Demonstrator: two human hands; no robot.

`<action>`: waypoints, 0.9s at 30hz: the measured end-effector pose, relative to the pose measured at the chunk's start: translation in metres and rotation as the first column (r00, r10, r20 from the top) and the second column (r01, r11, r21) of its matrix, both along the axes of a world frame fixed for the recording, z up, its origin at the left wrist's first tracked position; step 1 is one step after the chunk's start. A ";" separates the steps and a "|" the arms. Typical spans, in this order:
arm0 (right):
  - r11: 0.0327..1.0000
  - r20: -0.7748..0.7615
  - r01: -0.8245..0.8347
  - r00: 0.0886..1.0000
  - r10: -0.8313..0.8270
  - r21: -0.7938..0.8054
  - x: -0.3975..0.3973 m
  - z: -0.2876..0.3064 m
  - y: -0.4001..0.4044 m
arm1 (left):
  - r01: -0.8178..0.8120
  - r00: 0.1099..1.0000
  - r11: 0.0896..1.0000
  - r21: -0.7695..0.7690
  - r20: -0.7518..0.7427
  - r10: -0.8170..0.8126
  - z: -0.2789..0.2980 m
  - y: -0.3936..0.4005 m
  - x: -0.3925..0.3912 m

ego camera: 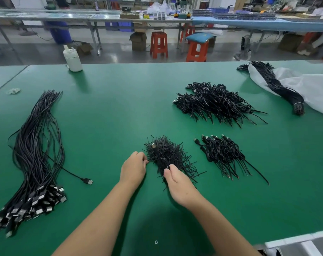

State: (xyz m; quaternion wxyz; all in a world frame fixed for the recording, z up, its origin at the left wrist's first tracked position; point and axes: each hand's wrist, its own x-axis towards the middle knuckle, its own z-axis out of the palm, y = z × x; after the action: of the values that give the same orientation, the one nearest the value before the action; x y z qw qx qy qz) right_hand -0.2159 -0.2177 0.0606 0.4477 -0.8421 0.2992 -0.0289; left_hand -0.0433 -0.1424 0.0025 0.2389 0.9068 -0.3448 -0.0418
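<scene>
Tucked out of sight under the curled left hand [133,168]: its fingertips, at the rim of the heap of short black wire ties [166,154]. Cut by the lower-left edge and smeared with blur: plug ends of the long black USB cable bundle [37,145]. Cut by the right edge: crumpled white plastic bag [314,89]. Too small to tell, upper left: pale tangle [14,91].

green mat [109,115] is wide open between the long cable bundle [37,145] on the left and the tie pile [166,154] at centre. only snag there is one stray usb lead [77,177] running out of the bundle. narrow lane between tie pile and small coiled pile [223,156] (loose tails stick into it). big coiled pile [216,102] blocks the far right, white bag [314,89] beyond it. bottle [73,59] stands at the far edge, well apart from everything
</scene>
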 end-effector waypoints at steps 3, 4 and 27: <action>0.999 -0.034 -0.034 0.999 0.034 -0.002 0.001 -0.001 -0.001 | -0.021 0.999 0.999 -0.030 0.029 0.022 0.001 0.011 0.003; 0.999 -0.040 -0.035 0.999 0.035 0.009 0.000 -0.001 -0.002 | -0.033 0.999 0.999 -0.041 0.033 0.035 0.001 0.017 0.004; 0.748 0.244 -0.074 0.962 -0.120 0.660 0.011 0.002 -0.002 | 0.530 0.635 0.844 -0.086 0.700 -0.327 0.051 0.062 -0.040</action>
State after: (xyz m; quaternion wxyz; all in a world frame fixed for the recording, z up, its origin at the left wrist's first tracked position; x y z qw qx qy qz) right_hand -0.2047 -0.2195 0.0629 0.7535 -0.6122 0.2361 -0.0414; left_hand -0.0832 -0.0805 0.0531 0.2114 0.7072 -0.6159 0.2753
